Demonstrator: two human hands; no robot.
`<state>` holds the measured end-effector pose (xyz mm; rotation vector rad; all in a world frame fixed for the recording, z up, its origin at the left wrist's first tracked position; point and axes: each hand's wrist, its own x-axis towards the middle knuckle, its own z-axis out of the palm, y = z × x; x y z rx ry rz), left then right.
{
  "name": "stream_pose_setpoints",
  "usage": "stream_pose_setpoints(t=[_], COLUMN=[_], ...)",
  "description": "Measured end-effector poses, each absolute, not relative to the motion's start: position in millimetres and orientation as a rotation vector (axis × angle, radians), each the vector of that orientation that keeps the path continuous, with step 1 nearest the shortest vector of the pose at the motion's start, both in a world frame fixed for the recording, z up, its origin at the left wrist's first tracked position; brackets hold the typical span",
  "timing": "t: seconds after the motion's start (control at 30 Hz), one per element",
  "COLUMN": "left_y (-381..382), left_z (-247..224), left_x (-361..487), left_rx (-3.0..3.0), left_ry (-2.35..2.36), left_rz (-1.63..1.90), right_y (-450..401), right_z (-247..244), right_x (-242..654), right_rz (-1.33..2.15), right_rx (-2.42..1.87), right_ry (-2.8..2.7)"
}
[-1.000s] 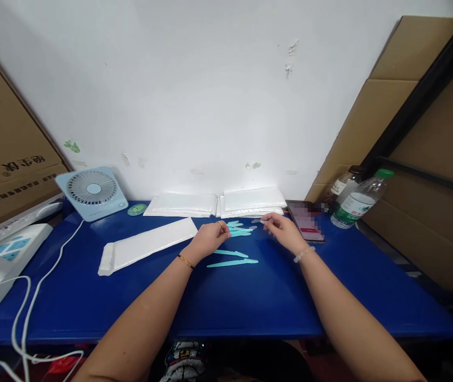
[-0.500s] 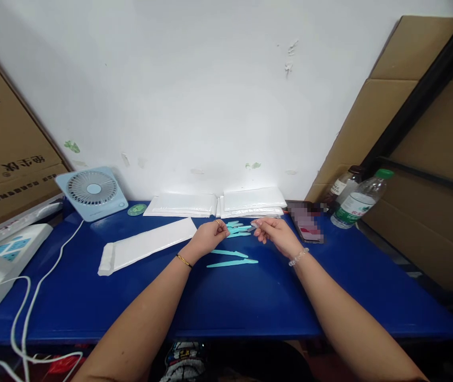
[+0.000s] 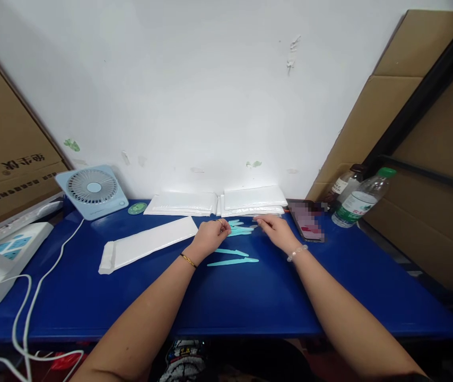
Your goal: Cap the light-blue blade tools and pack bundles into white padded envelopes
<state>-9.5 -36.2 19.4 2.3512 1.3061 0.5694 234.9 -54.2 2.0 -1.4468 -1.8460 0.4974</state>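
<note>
My left hand (image 3: 211, 234) is closed in a pinch at the left end of the teal eyebrow razors, with a slim teal razor at its fingertips. To its right, my right hand (image 3: 274, 232) pinches a small clear piece that looks like a blade cover (image 3: 255, 218). Between the two hands lies a loose pile of teal eyebrow razors (image 3: 243, 229), partly behind my left fingers. Nearer to me, two more razors (image 3: 233, 262) lie side by side on the blue table. A white padded envelope (image 3: 150, 244) rests left of my left hand.
Stacks of white envelopes (image 3: 181, 203) line the wall at the back. A blue fan (image 3: 93, 191), a green round coaster (image 3: 137, 208) and a white power strip (image 3: 15, 260) with cables are at left. A phone (image 3: 306, 225) and bottles (image 3: 359, 204) stand at right.
My right hand has drawn slightly up and away from my left hand, with the small clear piece in its fingers. My left hand has shifted a little to the right.
</note>
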Motion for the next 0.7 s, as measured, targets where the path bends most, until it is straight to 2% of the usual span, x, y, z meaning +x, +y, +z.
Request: stream_pose_setpoints(t=[0.1, 0.23, 0.4, 0.47, 0.7], left_y=[-36.1, -41.2, -45.0, -44.9, -44.8], left_z=[23.2, 25.2, 20.8, 20.3, 24.5], left_x=[-13.7, -17.7, -14.1, -12.4, -13.4], left_rx=[2.473, 2.61, 2.627, 2.583, 2.306], left_ry=[1.322, 1.142, 1.098, 1.111, 1.214], left_rz=[0.567, 0.321, 0.224, 0.271, 0.543], right_y=[-48.3, -47.4, -50.4, -52.5, -66.3], right_z=[-2.1, -3.8, -1.8, -0.3, 14.4], right_x=[244.1, 237.1, 230.4, 233.4, 238.6], right_rz=[0.291, 0.153, -0.068, 0.04, 0.852], right_rx=[-1.473, -1.517, -1.771, -1.744, -1.276], right_ry=[-2.031, -2.239, -2.222, -2.15, -1.717])
